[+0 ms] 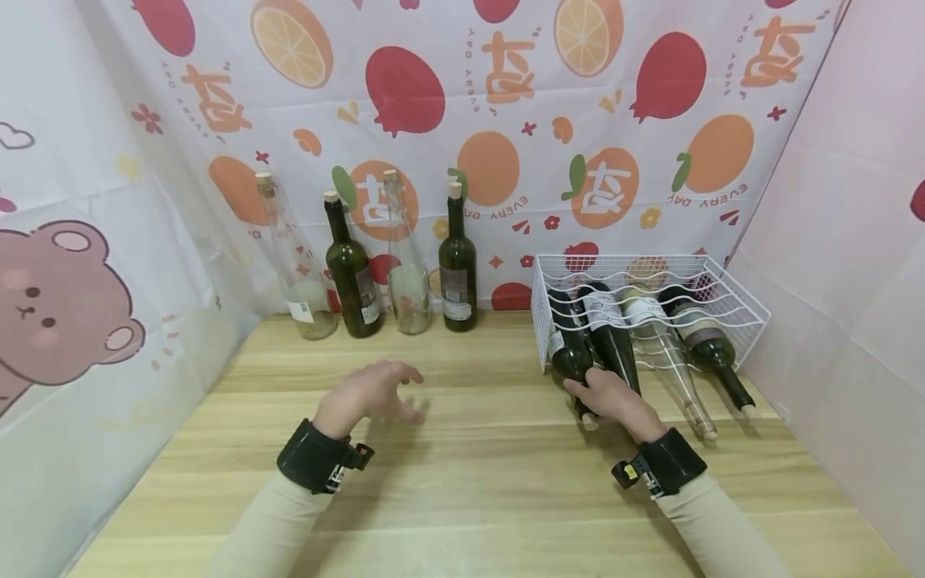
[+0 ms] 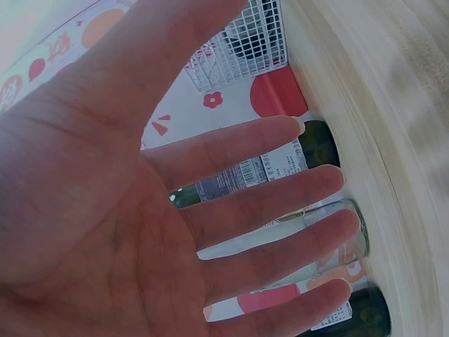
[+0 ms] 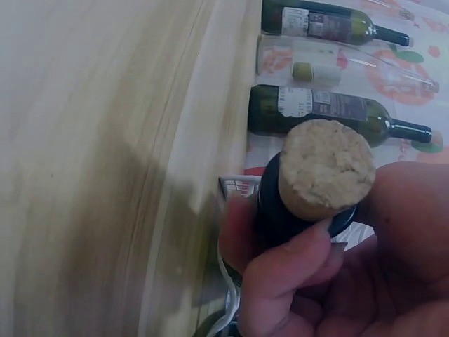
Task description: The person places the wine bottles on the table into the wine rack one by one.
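Note:
My right hand [image 1: 614, 397] grips the neck of a dark green wine bottle [image 1: 571, 353], which lies at the left end of a white wire rack [image 1: 539, 321] with its neck toward me. The right wrist view shows the cork [image 3: 326, 168] in its mouth, close up, with fingers curled round the neck below it. Over the middle of the table my left hand [image 1: 368, 393] hovers, fingers loosely spread and holding nothing. Its palm and extended fingers fill much of the left wrist view.
Two dark bottles [image 1: 354, 273] [image 1: 458, 273] and two clear ones [image 1: 307, 297] [image 1: 409, 293], all corked, stand along the back. Two more dark bottles [image 1: 610, 321] [image 1: 711, 349] and a clear bottle [image 1: 665, 353] lie in the rack. Printed cloth [image 1: 535, 160] hangs behind the wooden table [image 1: 462, 498].

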### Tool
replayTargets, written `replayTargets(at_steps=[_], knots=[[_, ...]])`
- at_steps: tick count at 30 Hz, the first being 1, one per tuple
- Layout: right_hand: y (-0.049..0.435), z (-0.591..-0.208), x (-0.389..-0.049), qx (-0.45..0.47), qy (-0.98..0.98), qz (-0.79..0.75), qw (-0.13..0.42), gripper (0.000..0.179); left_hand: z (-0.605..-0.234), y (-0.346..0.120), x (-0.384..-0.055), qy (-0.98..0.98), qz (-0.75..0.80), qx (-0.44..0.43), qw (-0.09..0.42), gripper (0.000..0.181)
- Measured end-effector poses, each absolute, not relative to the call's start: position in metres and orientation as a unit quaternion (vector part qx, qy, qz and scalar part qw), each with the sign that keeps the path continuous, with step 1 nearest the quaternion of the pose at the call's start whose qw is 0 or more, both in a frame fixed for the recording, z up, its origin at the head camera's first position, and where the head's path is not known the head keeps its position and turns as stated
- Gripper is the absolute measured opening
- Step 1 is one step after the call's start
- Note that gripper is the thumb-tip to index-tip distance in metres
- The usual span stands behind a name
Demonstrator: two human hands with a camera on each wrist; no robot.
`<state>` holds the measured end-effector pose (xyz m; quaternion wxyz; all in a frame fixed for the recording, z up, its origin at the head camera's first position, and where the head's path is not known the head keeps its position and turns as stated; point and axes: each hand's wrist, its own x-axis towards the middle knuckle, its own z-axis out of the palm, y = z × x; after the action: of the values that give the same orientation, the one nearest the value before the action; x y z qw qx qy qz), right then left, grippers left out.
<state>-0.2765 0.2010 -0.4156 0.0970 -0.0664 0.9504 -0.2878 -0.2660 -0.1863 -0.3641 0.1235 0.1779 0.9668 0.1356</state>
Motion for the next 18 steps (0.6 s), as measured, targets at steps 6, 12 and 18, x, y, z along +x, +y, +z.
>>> replayTargets(at_steps=[6, 12, 18], knots=[[0.204, -0.411, -0.284, -0.043, 0.942, -0.304, 0.137, 0.039, -0.366, -0.185, -0.267, 0.966, 0.138, 0.178, 0.126, 0.071], [0.204, -0.403, -0.293, -0.047, 0.946, -0.271, 0.171, 0.04, -0.361, -0.186, -0.266, 0.966, 0.137, 0.177, 0.132, 0.072], [0.204, -0.394, -0.293, -0.058, 0.939, -0.261, 0.215, 0.039, -0.361, -0.187, -0.265, 0.966, 0.139, 0.177, 0.13, 0.069]])
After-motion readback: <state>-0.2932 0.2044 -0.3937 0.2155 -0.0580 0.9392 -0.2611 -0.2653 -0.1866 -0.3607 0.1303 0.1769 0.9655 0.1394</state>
